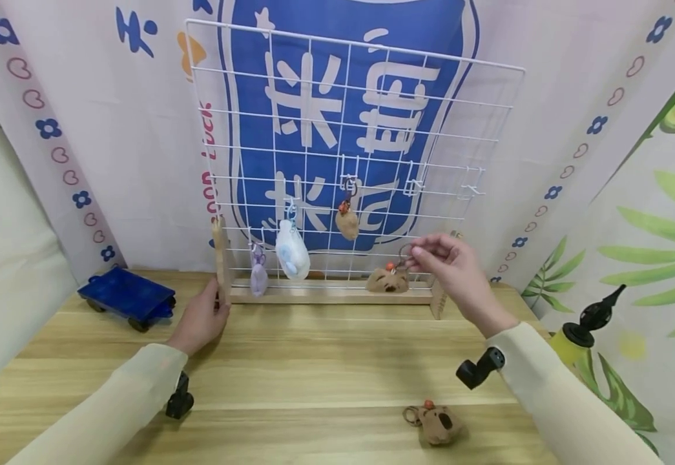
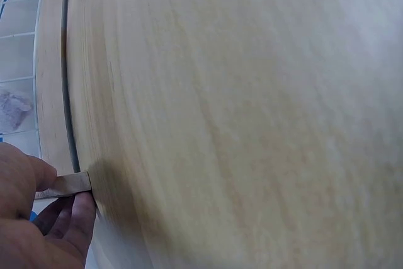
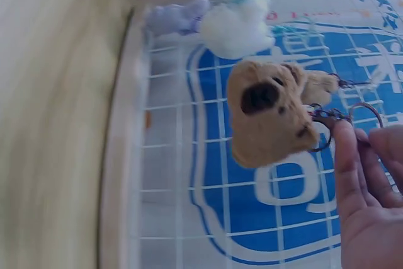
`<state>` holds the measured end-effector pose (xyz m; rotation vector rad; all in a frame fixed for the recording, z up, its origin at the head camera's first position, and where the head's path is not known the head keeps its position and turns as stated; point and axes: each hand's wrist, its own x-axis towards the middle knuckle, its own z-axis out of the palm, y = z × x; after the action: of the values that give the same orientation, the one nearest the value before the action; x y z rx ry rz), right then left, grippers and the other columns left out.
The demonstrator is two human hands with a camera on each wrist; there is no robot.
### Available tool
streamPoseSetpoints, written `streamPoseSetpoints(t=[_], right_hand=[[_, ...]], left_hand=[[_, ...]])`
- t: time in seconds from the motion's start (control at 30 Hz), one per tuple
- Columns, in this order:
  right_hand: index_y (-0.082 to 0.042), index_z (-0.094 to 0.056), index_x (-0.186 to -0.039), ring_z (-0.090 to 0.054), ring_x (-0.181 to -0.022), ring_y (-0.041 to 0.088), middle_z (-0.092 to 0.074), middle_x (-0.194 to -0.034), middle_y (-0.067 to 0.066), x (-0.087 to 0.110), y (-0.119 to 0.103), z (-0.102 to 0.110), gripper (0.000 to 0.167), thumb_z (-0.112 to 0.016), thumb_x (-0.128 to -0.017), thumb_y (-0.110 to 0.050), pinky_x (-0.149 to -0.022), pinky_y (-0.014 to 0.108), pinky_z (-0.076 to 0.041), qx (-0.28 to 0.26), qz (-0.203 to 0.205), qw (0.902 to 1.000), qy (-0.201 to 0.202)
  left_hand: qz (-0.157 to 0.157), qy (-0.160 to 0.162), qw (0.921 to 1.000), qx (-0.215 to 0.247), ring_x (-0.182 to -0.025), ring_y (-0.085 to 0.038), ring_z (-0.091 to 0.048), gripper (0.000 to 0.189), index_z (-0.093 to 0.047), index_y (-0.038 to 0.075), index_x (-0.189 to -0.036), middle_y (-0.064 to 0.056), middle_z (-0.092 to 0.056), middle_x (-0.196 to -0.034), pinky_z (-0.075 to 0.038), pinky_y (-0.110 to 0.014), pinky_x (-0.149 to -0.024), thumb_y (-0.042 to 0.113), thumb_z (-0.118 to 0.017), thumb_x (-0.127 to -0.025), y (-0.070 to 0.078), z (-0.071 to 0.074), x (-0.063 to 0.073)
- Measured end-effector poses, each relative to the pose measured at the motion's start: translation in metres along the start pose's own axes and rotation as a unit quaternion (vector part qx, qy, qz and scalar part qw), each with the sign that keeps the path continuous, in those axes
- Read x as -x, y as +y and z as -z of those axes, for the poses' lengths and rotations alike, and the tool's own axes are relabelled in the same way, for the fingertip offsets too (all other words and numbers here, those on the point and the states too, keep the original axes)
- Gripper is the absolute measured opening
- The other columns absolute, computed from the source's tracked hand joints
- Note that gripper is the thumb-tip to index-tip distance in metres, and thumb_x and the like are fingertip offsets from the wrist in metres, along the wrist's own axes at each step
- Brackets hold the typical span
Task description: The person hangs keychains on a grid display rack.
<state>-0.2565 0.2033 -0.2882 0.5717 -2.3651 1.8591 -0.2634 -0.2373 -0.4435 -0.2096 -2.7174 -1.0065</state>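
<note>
My right hand (image 1: pixel 450 268) pinches the metal ring of a brown plush animal keychain (image 1: pixel 388 281), with a dark nose and an orange bead. It hangs in front of the lower right of a white wire grid rack (image 1: pixel 354 44). In the right wrist view, the plush (image 3: pixel 264 118) dangles beside the fingertips. My left hand (image 1: pixel 202 316) grips the wooden end post (image 1: pixel 221 252) at the rack's left, thumb and fingers on opposite sides. On the grid's hooks hang a purple plush keychain (image 1: pixel 259 278), a white-and-blue one (image 1: pixel 294 252) and a smaller-looking brown one (image 1: pixel 347 223).
Two bare hooks, a middle-right hook (image 1: pixel 414 186) and a far-right hook (image 1: pixel 468 190), sit on the grid. Another brown plush keychain (image 1: pixel 438 426) lies on the table at front right. A blue toy cart (image 1: pixel 128 296) stands left; a yellow bottle (image 1: pixel 571 345) with black nozzle stands right.
</note>
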Motion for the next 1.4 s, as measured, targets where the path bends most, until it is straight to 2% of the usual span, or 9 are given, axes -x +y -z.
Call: streamPoseSetpoints(t=[0.2, 0.4, 0.53, 0.83, 1.1, 1.27, 1.4], right_hand=[[0.005, -0.061, -0.121, -0.074, -0.088, 0.005, -0.077, -0.100, -0.005, -0.018, -0.020, 0.010, 0.020, -0.061, -0.102, 0.001, -0.084, 0.017, -0.062, -0.062, 0.033, 0.9956, 0.061], [-0.004, -0.065, -0.115, -0.075, -0.091, 0.006, -0.078, -0.101, -0.003, -0.031, -0.032, 0.013, 0.016, -0.062, -0.101, 0.003, -0.085, 0.018, -0.062, -0.104, 0.064, 0.9872, 0.103], [-0.001, -0.065, -0.118, -0.075, -0.091, 0.007, -0.078, -0.102, -0.001, -0.038, -0.037, 0.012, 0.017, -0.063, -0.101, 0.001, -0.086, 0.017, -0.062, -0.113, 0.068, 0.9839, 0.121], [-0.002, -0.063, -0.118, -0.075, -0.089, 0.007, -0.076, -0.101, 0.000, -0.049, -0.042, 0.011, 0.017, -0.063, -0.102, 0.001, -0.086, 0.016, -0.061, -0.136, 0.052, 0.9806, 0.131], [-0.004, -0.064, -0.117, -0.076, -0.089, 0.007, -0.077, -0.098, -0.002, -0.055, -0.039, 0.015, 0.015, -0.063, -0.102, -0.001, -0.086, 0.016, -0.061, -0.141, 0.013, 0.9793, 0.144], [-0.005, -0.063, -0.113, -0.075, -0.087, 0.007, -0.079, -0.097, -0.001, -0.058, -0.035, 0.013, 0.013, -0.061, -0.102, 0.001, -0.084, 0.017, -0.062, -0.151, 0.008, 0.9789, 0.138], [-0.006, -0.063, -0.111, -0.075, -0.086, 0.007, -0.079, -0.097, -0.001, -0.059, -0.031, 0.008, 0.011, -0.060, -0.103, 0.001, -0.084, 0.017, -0.062, -0.144, 0.011, 0.9803, 0.135]], left_hand=[[-0.004, -0.002, 1.0000, 0.008, -0.109, -0.051, -0.068, 0.047, -0.038, -0.012, -0.143, -0.038, -0.063, -0.121, -0.062, -0.059, -0.086, -0.001, -0.056, -0.101, -0.001, -0.001, 0.000], [0.001, -0.002, 1.0000, 0.007, -0.107, -0.049, -0.068, 0.046, -0.038, -0.012, -0.142, -0.037, -0.063, -0.120, -0.062, -0.057, -0.084, 0.000, -0.056, -0.101, -0.003, -0.001, 0.001], [-0.002, -0.001, 1.0000, 0.005, -0.104, -0.047, -0.069, 0.046, -0.038, -0.012, -0.142, -0.037, -0.063, -0.118, -0.062, -0.055, -0.080, 0.000, -0.056, -0.101, -0.004, -0.001, 0.001], [0.004, -0.005, 1.0000, 0.006, -0.099, -0.043, -0.069, 0.039, -0.041, -0.010, -0.135, -0.035, -0.064, -0.115, -0.061, -0.051, -0.076, 0.000, -0.056, -0.101, -0.003, -0.003, 0.000], [0.003, -0.005, 1.0000, 0.007, -0.094, -0.039, -0.068, 0.032, -0.043, -0.009, -0.129, -0.033, -0.064, -0.111, -0.060, -0.047, -0.071, 0.000, -0.057, -0.101, -0.003, -0.004, -0.005], [0.000, -0.002, 1.0000, 0.009, -0.087, -0.034, -0.066, 0.023, -0.045, -0.006, -0.119, -0.030, -0.064, -0.104, -0.056, -0.041, -0.067, -0.001, -0.057, -0.100, -0.003, -0.004, -0.005], [-0.003, 0.004, 1.0000, 0.007, -0.088, -0.036, -0.067, 0.021, -0.045, -0.005, -0.116, -0.029, -0.064, -0.103, -0.056, -0.041, -0.067, -0.001, -0.058, -0.100, -0.006, -0.002, -0.003]])
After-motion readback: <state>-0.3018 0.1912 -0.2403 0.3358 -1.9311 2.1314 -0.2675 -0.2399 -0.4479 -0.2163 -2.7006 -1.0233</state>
